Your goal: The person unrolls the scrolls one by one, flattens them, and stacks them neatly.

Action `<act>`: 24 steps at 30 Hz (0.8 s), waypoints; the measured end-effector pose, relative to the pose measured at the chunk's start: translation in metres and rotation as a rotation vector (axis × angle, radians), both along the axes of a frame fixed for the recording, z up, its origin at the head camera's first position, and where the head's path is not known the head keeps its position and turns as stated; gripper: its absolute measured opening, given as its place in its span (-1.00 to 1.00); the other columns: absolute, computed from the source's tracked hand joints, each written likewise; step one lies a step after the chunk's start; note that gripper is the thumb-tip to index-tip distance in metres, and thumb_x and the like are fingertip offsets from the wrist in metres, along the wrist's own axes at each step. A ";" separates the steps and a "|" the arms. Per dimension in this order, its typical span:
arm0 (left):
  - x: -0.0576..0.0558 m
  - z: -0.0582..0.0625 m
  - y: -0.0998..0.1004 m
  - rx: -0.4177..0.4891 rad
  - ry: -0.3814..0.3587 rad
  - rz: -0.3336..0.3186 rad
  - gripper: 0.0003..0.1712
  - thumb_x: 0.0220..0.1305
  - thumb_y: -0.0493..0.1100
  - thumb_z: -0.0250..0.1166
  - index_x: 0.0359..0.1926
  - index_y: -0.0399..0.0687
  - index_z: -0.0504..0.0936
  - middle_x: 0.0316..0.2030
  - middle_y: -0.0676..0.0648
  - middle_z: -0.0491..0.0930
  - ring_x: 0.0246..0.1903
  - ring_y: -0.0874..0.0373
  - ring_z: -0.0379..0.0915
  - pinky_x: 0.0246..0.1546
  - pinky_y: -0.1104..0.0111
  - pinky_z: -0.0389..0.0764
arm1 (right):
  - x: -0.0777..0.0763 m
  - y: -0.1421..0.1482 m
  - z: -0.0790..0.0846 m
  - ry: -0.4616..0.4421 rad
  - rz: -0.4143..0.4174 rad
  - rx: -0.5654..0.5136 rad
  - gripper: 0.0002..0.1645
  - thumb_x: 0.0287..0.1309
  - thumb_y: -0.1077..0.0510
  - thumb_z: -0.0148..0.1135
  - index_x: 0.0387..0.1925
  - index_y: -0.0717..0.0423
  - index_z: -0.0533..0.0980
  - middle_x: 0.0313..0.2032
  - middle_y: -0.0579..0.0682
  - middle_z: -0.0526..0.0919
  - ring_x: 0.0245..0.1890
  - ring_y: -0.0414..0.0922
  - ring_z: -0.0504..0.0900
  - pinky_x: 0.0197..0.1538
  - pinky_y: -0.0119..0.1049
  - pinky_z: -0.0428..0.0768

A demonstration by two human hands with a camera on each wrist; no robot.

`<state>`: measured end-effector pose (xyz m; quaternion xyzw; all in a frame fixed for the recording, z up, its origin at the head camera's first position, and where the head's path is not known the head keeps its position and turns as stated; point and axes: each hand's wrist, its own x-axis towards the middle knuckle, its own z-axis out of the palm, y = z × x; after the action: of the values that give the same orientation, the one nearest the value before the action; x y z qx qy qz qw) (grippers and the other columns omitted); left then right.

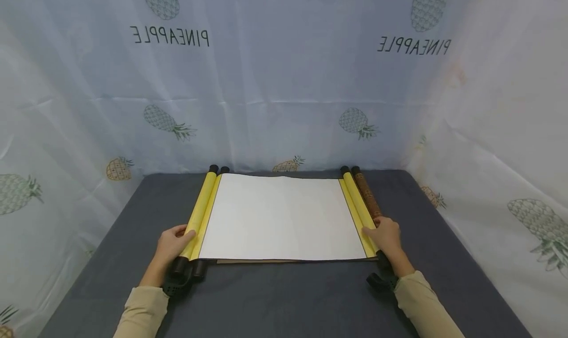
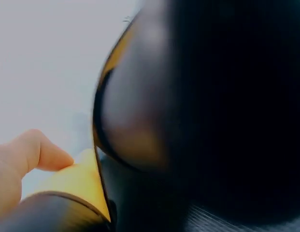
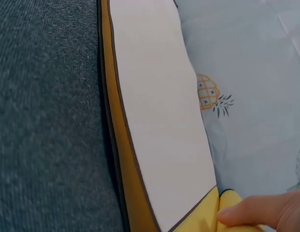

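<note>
A scroll with blank white paper (image 1: 279,217) and yellow ends lies across the dark tabletop. My left hand (image 1: 169,244) grips the yellow roll (image 1: 200,202) at its left end, thumb on top, close to the black end knobs. At the opposite end, my right hand (image 1: 387,237) holds the right yellow roll (image 1: 358,197), its thumb pressing on the yellow. Beside that roll lies a brown patterned roll (image 1: 366,195), partly covered by the right fingers. Dark, blurred shapes fill much of the left wrist view, with the yellow end (image 2: 72,181) under a fingertip.
Dark grey cloth (image 1: 284,303) covers the table. White curtains (image 1: 275,71) printed with pineapples hang behind it and along both sides. The scroll's far edge lies near the back curtain. Black wrist devices (image 1: 379,281) sit below the hands.
</note>
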<state>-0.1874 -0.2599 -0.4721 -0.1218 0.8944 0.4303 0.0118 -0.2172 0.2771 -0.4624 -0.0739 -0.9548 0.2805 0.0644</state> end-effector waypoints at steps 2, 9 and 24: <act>0.000 -0.001 0.000 -0.011 0.007 0.005 -0.32 0.31 -0.05 0.09 0.29 -0.49 0.32 0.13 -0.51 0.47 0.02 -0.26 0.53 -0.25 0.40 0.61 | 0.002 0.000 0.000 -0.004 -0.006 0.011 -0.34 0.03 0.09 0.35 0.03 0.55 0.48 -0.10 0.49 0.62 -0.45 0.10 0.64 -0.38 -0.10 0.63; 0.001 -0.003 0.001 -0.023 0.026 0.033 -0.31 0.29 -0.06 0.09 0.28 -0.50 0.32 0.13 -0.51 0.46 0.06 -0.30 0.50 -0.17 0.28 0.64 | 0.006 -0.004 0.001 -0.007 -0.034 0.032 -0.34 0.01 0.05 0.39 0.03 0.49 0.51 -0.13 0.45 0.65 -0.59 -0.03 0.58 -0.55 -0.24 0.52; 0.003 0.001 0.002 -0.045 0.027 0.096 -0.31 0.33 -0.02 0.08 0.29 -0.47 0.32 0.15 -0.51 0.43 0.07 -0.31 0.47 -0.08 0.11 0.63 | 0.008 -0.013 0.004 -0.047 -0.105 0.160 -0.58 0.02 -0.04 0.39 -0.33 0.29 0.62 -0.72 -0.03 0.44 -0.70 -0.18 0.30 -0.64 -0.38 0.20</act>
<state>-0.1848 -0.2578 -0.4714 -0.1590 0.8970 0.4117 -0.0239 -0.2093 0.2644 -0.4587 -0.1250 -0.9702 0.1978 0.0621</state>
